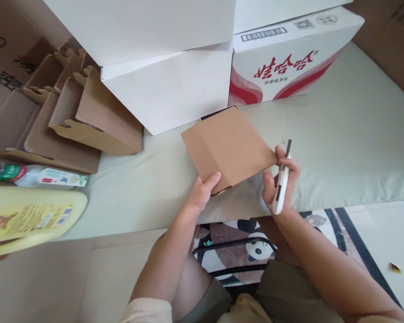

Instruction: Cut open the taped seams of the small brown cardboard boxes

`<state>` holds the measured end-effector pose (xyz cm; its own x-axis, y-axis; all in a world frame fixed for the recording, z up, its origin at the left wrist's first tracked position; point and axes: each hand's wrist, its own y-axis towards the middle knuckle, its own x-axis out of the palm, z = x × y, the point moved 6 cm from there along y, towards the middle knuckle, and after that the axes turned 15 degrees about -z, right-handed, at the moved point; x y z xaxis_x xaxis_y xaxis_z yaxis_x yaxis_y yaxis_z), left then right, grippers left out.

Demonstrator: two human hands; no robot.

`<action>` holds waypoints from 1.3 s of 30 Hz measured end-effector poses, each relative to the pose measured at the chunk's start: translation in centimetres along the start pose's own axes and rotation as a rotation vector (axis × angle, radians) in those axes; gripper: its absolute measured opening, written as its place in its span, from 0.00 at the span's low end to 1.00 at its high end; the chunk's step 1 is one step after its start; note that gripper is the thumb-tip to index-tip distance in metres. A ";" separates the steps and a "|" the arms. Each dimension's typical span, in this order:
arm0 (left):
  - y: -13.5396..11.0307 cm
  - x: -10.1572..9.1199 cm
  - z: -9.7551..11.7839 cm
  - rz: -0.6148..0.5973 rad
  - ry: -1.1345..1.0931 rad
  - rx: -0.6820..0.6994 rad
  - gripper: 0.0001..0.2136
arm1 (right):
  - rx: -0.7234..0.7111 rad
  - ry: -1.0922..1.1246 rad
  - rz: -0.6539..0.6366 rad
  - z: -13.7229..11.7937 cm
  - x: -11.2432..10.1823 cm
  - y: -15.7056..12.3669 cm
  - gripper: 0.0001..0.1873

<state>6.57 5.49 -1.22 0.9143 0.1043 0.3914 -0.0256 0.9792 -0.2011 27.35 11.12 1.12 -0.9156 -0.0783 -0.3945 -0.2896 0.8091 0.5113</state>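
A small flat brown cardboard box (228, 146) lies on the pale green surface (339, 148) in front of me. My left hand (203, 190) grips its near left corner, thumb on top. My right hand (282, 179) is closed round a white utility knife (281, 186) with its blade pointing up, right beside the box's right corner. A dark object peeks out behind the box's far edge.
Large white cartons (164, 58) and a red-and-white printed carton (289, 54) stand behind the box. Folded brown cardboard boxes (70, 112) are stacked at left, with a plastic bottle (36, 176) and a yellow package (27, 217) near them. My knees and a panda-patterned mat (252, 246) are below.
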 end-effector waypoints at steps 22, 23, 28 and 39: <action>1.9 -5.7 5.0 0.211 0.167 0.354 0.12 | -0.393 -0.459 -0.105 -5.2 1.8 0.1 0.08; 1.8 -5.4 5.0 0.151 0.117 0.330 0.15 | -0.388 -0.460 -0.116 -5.3 1.9 0.0 0.08; 1.7 -3.1 3.5 -0.019 -0.087 0.168 0.32 | -0.386 -0.369 -0.157 -4.9 1.7 -0.2 0.08; 0.2 1.8 2.4 -0.036 -0.193 0.171 0.29 | -0.515 -0.123 -0.231 -3.3 0.4 -0.8 0.35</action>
<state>7.25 6.33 1.55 0.8222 0.0838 0.5630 -0.0771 0.9964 -0.0358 26.28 8.51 3.02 -0.7820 -0.1266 -0.6103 -0.6051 0.3889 0.6947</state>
